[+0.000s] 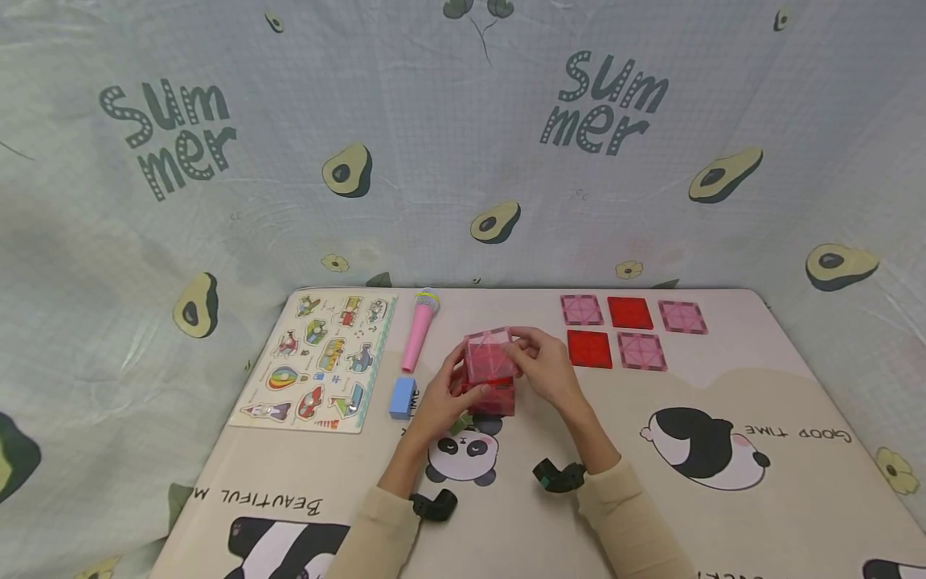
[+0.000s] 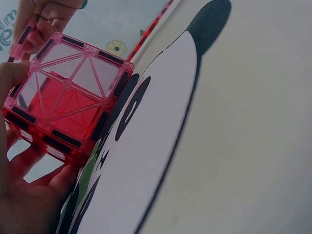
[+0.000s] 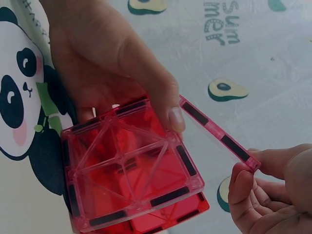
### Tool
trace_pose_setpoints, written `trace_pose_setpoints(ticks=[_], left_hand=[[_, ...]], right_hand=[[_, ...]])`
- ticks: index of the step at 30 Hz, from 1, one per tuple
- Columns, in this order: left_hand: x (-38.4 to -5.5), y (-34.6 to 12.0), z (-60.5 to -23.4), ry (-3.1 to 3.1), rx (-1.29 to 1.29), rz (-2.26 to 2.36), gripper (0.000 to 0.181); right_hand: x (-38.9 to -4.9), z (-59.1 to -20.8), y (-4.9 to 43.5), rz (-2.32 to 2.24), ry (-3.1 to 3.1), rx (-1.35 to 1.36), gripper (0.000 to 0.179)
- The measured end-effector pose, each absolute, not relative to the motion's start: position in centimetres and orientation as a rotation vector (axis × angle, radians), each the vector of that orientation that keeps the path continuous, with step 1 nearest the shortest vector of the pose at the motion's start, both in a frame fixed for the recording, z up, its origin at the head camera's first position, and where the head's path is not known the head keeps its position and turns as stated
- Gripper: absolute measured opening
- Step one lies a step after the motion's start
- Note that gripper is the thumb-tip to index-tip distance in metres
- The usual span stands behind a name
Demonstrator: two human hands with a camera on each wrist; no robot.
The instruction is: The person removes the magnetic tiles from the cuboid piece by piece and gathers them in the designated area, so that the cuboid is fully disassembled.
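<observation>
A box of red and pink see-through magnetic tiles [image 1: 495,400] stands on the panda-print mat. My left hand [image 1: 437,402] grips it from the left; in the right wrist view the left thumb [image 3: 176,119] lies at its top edge. My right hand [image 1: 546,366] pinches a pink magnetic tile [image 3: 222,134] by one corner, and this tile slants up from the box's top edge, its opposite end close to the left thumb. In the left wrist view the box's pink side [image 2: 73,87] shows dark magnet strips along its edges.
Several loose pink and red tiles [image 1: 589,349] lie in two rows at the back right. To the left are a blue block [image 1: 403,398], a pink toy microphone [image 1: 418,334] and a picture puzzle board [image 1: 311,362]. A printed cloth [image 1: 434,145] hangs behind the table.
</observation>
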State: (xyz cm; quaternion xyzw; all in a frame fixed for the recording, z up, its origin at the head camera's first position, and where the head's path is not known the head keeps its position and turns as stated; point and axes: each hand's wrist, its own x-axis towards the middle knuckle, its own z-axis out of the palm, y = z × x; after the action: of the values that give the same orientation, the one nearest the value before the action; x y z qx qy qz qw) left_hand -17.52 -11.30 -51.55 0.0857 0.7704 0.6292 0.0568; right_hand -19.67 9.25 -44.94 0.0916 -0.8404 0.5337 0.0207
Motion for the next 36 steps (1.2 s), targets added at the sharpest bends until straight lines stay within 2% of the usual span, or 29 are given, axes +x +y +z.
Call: trace_pose_setpoints(ticks=[22,36], left_hand=[[-17.5,-11.2,-51.9,2.396,0.303,1.864,0.085],[-17.4,-11.2,-51.7,2.405,0.257,1.856,0.086]], right_hand=[[-19.4,-44.4,12.7,1.683,-2.563,0.167,0.038],[-19.7,-43.9,17.3,1.765,-2.548,0.099,0.050]])
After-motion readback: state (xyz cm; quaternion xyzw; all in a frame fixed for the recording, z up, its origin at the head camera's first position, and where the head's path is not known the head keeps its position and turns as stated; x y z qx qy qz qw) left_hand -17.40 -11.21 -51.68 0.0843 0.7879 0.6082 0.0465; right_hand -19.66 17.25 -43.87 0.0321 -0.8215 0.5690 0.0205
